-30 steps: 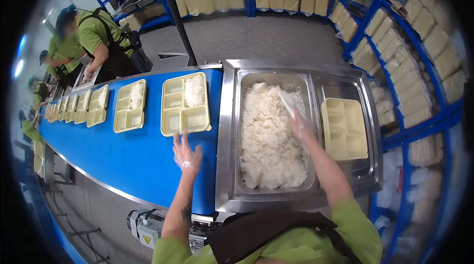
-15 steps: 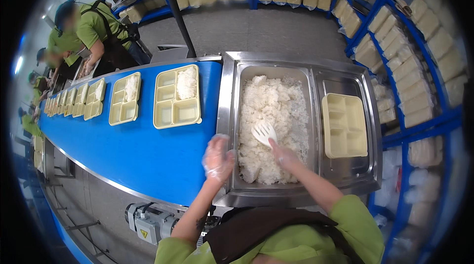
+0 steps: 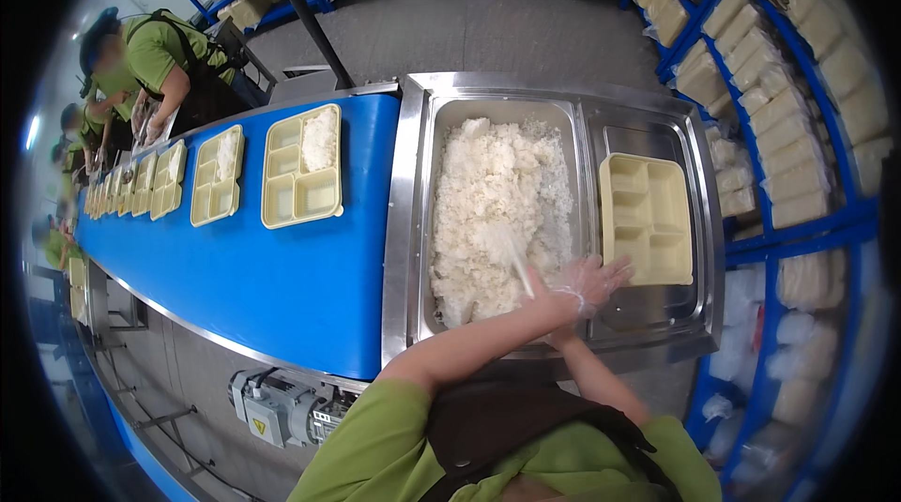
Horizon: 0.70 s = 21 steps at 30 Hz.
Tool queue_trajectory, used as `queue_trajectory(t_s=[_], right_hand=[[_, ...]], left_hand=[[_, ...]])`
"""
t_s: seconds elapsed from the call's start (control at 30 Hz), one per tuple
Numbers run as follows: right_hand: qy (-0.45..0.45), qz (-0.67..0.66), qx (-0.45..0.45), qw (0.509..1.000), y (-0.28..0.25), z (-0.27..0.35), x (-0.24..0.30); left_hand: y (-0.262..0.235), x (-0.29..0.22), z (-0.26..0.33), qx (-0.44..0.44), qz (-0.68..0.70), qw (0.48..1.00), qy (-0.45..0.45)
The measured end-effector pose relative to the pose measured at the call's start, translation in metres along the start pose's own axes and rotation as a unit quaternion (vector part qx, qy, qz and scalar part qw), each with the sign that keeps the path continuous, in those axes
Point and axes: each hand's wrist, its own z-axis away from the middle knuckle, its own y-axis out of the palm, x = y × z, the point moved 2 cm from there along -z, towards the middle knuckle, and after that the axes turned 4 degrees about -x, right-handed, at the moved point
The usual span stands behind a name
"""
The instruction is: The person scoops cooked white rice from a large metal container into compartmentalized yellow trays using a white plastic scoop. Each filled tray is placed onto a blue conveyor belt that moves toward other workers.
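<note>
Rice (image 3: 479, 174) fills a steel pan (image 3: 507, 108) in front of me. Fingers stretched out, my gloved left hand (image 3: 593, 282) reaches across to the near left edge of a pale yellow compartment tray (image 3: 666, 206); whether it touches the tray I cannot tell. Beneath my left forearm, my right hand (image 3: 537, 286) grips a white rice paddle (image 3: 514, 256), its blade blurred against the rice. My left arm partly hides my right hand. The compartment tray rests in the steel well beside the rice.
On the left runs a blue conveyor belt (image 3: 319, 296) with a row of compartment trays; the nearest tray (image 3: 314, 205) has rice in one compartment. Co-workers (image 3: 174, 56) stand along its far side. Blue shelves (image 3: 779, 249) with stacked, wrapped trays are at the right.
My left hand has swung right from the belt's edge, across my right arm, to the compartment tray. The rice paddle has moved slightly nearer to me. Belt trays appear shifted left.
</note>
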Motion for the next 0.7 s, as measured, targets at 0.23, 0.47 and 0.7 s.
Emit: queue_trajectory(t_s=[0.23, 0.47, 0.7], right_hand=[[0.138, -0.493, 0.189, 0.838, -0.012, 0.003, -0.014], [0.226, -0.626, 0.233, 0.709, 0.005, -0.057, 0.038], [0.25, -0.654, 0.227, 0.677, 0.075, -0.115, 0.044]], left_hand=[[0.034, -0.008, -0.033, 0.033, -0.114, 0.99, 0.079], [0.021, -0.008, -0.041, -0.093, -0.018, 0.995, 0.035], [-0.05, 0.004, -0.028, -0.225, 0.459, 0.85, -0.123]])
